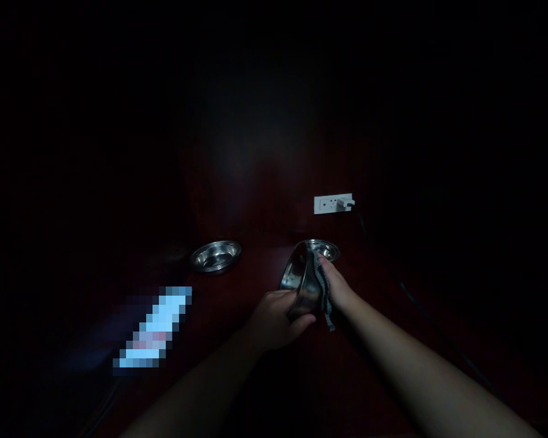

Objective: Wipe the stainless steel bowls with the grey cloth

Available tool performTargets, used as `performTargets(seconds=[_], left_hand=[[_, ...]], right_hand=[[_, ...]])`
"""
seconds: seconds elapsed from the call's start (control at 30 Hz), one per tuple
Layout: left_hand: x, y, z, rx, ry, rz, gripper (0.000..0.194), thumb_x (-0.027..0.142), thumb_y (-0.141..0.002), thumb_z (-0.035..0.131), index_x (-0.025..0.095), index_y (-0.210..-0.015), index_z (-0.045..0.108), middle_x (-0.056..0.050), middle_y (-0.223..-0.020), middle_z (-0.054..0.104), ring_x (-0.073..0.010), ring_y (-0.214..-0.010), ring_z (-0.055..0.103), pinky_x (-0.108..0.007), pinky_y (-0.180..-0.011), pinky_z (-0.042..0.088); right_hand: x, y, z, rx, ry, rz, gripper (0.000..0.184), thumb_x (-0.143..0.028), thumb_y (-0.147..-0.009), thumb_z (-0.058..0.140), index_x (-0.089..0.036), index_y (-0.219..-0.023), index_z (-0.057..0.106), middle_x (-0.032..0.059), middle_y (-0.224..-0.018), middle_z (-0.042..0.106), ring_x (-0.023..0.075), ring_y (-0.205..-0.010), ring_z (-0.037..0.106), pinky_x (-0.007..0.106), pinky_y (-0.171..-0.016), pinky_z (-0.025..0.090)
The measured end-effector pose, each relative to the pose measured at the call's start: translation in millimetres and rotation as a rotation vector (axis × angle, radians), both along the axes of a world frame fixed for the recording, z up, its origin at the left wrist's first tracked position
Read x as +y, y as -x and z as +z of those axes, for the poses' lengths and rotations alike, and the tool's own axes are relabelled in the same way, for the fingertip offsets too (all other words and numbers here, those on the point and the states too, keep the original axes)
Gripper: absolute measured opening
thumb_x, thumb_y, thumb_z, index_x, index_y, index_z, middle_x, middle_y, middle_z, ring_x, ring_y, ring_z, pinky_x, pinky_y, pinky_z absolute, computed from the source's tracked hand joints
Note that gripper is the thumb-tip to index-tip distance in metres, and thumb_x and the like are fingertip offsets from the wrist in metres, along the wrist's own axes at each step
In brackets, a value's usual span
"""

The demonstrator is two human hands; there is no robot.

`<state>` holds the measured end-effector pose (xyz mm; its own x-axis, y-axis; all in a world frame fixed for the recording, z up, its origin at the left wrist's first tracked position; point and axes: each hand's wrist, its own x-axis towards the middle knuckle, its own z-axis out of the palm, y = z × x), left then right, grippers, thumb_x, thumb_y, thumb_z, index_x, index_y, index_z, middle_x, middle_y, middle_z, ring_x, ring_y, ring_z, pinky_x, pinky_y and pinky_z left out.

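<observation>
A shiny steel bowl is tilted on its side above the dark red surface, its opening facing left. My left hand grips its lower rim, fingers inside and thumb underneath. Against the bowl's outer right side, my right hand presses a grey cloth, which hangs down below the fingers. Part of the right hand's fingers is hidden behind the cloth and bowl. Just behind them lies a round steel dish, partly covered by the bowl. Another steel dish rests to the left.
A lit, pixelated screen lies at the left with a cable below it. On the back wall is a white power socket holding a plug, whose dark cord runs along the right side. The surroundings are very dark.
</observation>
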<state>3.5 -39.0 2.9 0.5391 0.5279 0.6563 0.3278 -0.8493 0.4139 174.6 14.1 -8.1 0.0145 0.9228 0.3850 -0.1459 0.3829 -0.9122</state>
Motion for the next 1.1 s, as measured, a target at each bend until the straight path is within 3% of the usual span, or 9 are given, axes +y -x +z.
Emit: performTargets(seconds=[0.1,0.37,0.57,0.73,1.1], left_hand=[[0.5,0.5,0.2,0.013,0.016,-0.009,0.019,0.026,-0.075,0.064,0.018,-0.092,0.063,-0.005,-0.088,0.070,-0.0171,-0.078,0.066,-0.029,-0.073,0.052],[-1.9,0.6,5.3,0.011,0.065,-0.036,0.032,0.030,-0.076,0.065,0.019,-0.105,0.060,-0.005,-0.095,0.068,-0.0170,-0.085,0.064,-0.029,-0.077,0.050],[-3.1,-0.6,9.3,0.006,0.091,-0.078,0.028,0.028,-0.075,0.065,0.018,-0.100,0.059,-0.005,-0.096,0.064,-0.0167,-0.086,0.061,-0.030,-0.078,0.049],[-3.4,-1.2,12.4,0.015,0.089,-0.129,0.024,0.025,-0.075,0.065,0.017,-0.096,0.057,-0.008,-0.102,0.060,-0.0176,-0.093,0.057,-0.031,-0.084,0.048],[-4.6,-1.9,11.5,0.042,0.090,-0.086,0.015,0.024,-0.078,0.060,0.018,-0.091,0.058,-0.007,-0.100,0.061,-0.0175,-0.092,0.058,-0.032,-0.083,0.048]], right_hand=[[0.2,0.2,-0.6,0.078,0.080,0.046,0.057,-0.062,-0.073,0.055,-0.023,-0.115,0.059,0.0034,-0.119,0.063,0.0249,-0.115,0.054,0.041,-0.105,0.035],[-2.8,-0.8,-1.4,0.061,0.066,0.014,0.059,-0.064,-0.073,0.053,-0.023,-0.116,0.058,0.0028,-0.125,0.059,0.0244,-0.121,0.049,0.039,-0.108,0.031],[-7.3,-1.3,1.1,0.001,0.042,0.007,0.062,-0.063,-0.073,0.053,-0.024,-0.122,0.054,0.0041,-0.126,0.057,0.0249,-0.121,0.049,0.040,-0.106,0.033],[-8.1,-3.4,3.6,-0.101,-0.094,0.042,0.058,-0.060,-0.079,0.047,-0.023,-0.124,0.052,0.0044,-0.126,0.057,0.0234,-0.119,0.049,0.038,-0.104,0.034],[-10.6,-4.3,5.3,-0.131,-0.143,0.059,0.055,-0.058,-0.081,0.046,-0.025,-0.125,0.049,0.0033,-0.127,0.055,0.0237,-0.121,0.047,0.038,-0.107,0.030]])
